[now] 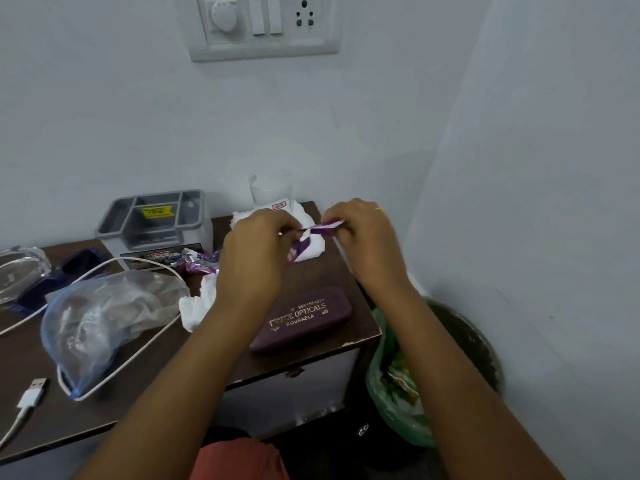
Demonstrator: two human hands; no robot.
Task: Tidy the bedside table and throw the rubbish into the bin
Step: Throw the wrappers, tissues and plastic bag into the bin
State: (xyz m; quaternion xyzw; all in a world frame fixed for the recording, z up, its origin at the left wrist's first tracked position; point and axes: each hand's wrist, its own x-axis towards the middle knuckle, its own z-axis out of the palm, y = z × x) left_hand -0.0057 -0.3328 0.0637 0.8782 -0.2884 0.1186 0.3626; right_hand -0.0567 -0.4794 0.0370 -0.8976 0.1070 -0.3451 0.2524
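Note:
Both hands hold a purple and white wrapper (323, 228) above the back right of the dark bedside table (311, 355). My left hand (258, 251) pinches its left end and my right hand (363, 233) pinches its right end. Crumpled white tissue (313, 249) lies under the wrapper, and a second tissue (199, 303) sits by my left wrist. Another purple wrapper (199, 265) lies behind my left hand. The bin (450, 358), lined with a green bag and holding rubbish, stands on the floor right of the table.
A purple spectacle case (304, 317) lies near the table's front right. A clear plastic bag (104, 317), a white USB cable (31, 396), a grey organiser (156, 223), a clear glass (272, 188) and a dark blue object (79, 261) also occupy the table.

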